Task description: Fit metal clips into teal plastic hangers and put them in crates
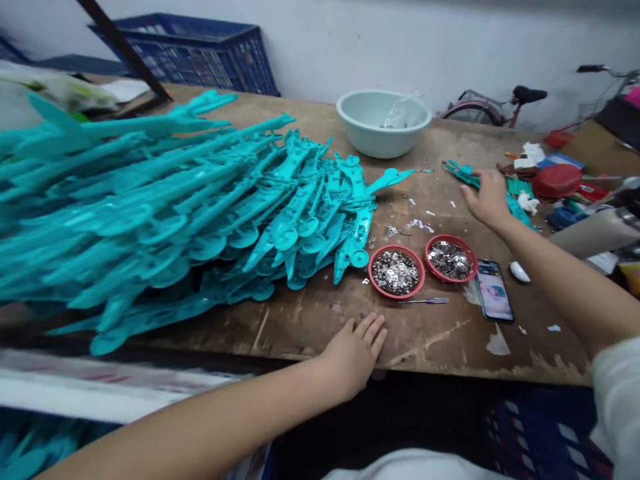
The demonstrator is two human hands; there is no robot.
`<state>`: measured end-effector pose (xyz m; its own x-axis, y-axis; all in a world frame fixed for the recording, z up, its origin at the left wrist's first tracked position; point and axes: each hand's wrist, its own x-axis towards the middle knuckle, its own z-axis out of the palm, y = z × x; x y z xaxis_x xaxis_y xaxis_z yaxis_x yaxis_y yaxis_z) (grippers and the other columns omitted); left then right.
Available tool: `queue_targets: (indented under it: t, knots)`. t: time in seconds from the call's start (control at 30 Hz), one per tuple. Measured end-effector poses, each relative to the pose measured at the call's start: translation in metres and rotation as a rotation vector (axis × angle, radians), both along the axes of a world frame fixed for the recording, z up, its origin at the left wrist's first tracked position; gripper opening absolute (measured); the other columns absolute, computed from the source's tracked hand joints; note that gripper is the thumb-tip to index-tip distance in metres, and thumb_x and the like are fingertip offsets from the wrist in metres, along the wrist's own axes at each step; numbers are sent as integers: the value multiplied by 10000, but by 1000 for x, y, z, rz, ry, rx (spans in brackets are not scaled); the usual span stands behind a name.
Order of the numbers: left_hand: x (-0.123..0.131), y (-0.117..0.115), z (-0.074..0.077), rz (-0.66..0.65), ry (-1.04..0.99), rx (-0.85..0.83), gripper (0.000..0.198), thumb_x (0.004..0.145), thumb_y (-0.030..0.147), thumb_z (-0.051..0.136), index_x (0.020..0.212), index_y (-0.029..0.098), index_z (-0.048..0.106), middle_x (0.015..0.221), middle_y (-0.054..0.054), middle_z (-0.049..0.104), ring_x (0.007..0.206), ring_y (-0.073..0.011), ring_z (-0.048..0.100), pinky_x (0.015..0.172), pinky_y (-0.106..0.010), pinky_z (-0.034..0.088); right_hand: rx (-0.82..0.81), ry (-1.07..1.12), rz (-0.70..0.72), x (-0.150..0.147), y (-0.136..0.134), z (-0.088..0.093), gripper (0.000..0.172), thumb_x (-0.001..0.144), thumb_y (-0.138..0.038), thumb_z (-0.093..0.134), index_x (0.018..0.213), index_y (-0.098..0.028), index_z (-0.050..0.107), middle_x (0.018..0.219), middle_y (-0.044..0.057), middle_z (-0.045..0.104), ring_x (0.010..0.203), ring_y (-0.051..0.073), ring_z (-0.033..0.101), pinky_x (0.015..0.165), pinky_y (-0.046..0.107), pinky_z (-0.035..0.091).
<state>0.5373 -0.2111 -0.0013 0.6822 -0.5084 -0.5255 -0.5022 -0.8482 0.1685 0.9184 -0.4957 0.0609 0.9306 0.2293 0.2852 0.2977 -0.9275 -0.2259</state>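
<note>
My left hand (356,350) lies flat with fingers together on the front edge of the worn wooden table (430,340), holding nothing. My right hand (486,197) reaches far across the table and its fingers rest on a teal plastic part (463,173); whether it grips the part is unclear. A big heap of long teal plastic parts (200,213) fills the left half of the table. Two small red dishes of tiny metal pieces (397,271) (451,258) stand between my hands, with a thin metal tool (429,301) beside them.
A pale green bowl (383,122) with a plastic bag stands at the back. A phone (493,290) lies right of the dishes. Red lid (557,180) and clutter crowd the far right. A blue crate (200,53) stands behind; a bicycle (500,107) leans by the wall.
</note>
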Motion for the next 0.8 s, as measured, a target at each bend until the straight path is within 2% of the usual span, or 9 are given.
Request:
queue_targets:
  t: [0.1, 0.17, 0.23, 0.3, 0.33, 0.4, 0.5, 0.6, 0.8]
  knots:
    - [-7, -8, -22, 76, -27, 10, 990, 1101, 271, 823, 2020, 174, 468, 2092, -221, 319, 1983, -442, 379, 1551, -658, 502, 80, 102, 343, -25, 90, 18, 422, 1170, -383, 644, 1507, -191, 810, 1555, 250, 857, 1482, 442, 797, 1388, 591, 586]
    - [-10, -12, -26, 100, -17, -11, 1081, 1019, 236, 891, 2017, 187, 478, 2089, -227, 333, 1976, -455, 392, 1550, -658, 507, 130, 207, 447, -44, 146, 27, 439, 1186, -407, 702, 1564, -201, 786, 1463, 215, 900, 1378, 433, 854, 1333, 597, 637]
    - [-12, -15, -20, 82, 18, 13, 1269, 881, 224, 1025, 2020, 191, 467, 2092, -251, 308, 1979, -475, 377, 1535, -651, 525, 130, 347, 363, -59, 189, 32, 465, 1146, -432, 843, 1543, -201, 769, 1357, 213, 917, 1293, 461, 883, 1260, 631, 689]
    - [-12, -16, -8, 40, 29, 59, 1371, 816, 295, 1121, 2018, 185, 469, 2089, -285, 286, 1977, -495, 376, 1509, -649, 547, 127, 556, 245, -68, 216, 33, 398, 1056, -417, 1000, 1326, -206, 797, 1123, 179, 914, 1123, 465, 906, 1123, 649, 752]
    - [-12, -16, 0, 15, 16, 67, 1321, 841, 371, 1138, 1993, 174, 521, 2072, -310, 329, 1954, -510, 424, 1483, -647, 570, 133, 646, 213, -70, 223, 32, 351, 1014, -382, 1049, 1183, -214, 791, 981, 145, 885, 1033, 449, 905, 1053, 636, 774]
    - [-11, -17, 15, -39, -30, 30, 980, 998, 508, 1056, 1850, 153, 724, 1921, -358, 605, 1785, -518, 670, 1375, -618, 653, 180, 727, 201, -71, 229, 28, 330, 981, -291, 1056, 971, -236, 731, 773, 85, 789, 938, 409, 892, 968, 592, 792]
    - [-4, -18, 30, -121, -73, -56, 483, 1166, 504, 889, 1488, 150, 954, 1313, -292, 960, 1279, -445, 956, 1111, -520, 735, 288, 682, 191, -72, 230, 24, 326, 976, -216, 997, 935, -258, 676, 742, 52, 734, 891, 360, 879, 901, 522, 797]
    - [9, -15, 36, -154, -118, -106, 363, 1144, 428, 914, 1357, 141, 976, 1083, -246, 959, 1072, -422, 971, 932, -462, 720, 408, 720, 161, -78, 232, 21, 355, 982, -220, 1000, 1040, -271, 654, 837, 18, 741, 800, 283, 839, 824, 452, 784]
    - [32, -4, 42, -224, -197, -175, 369, 1125, 362, 929, 1440, 171, 941, 1187, -203, 975, 1085, -391, 966, 901, -441, 720, 654, 700, 71, -98, 245, 22, 367, 1062, -163, 896, 1252, -289, 609, 995, -35, 703, 823, 192, 768, 797, 331, 750]
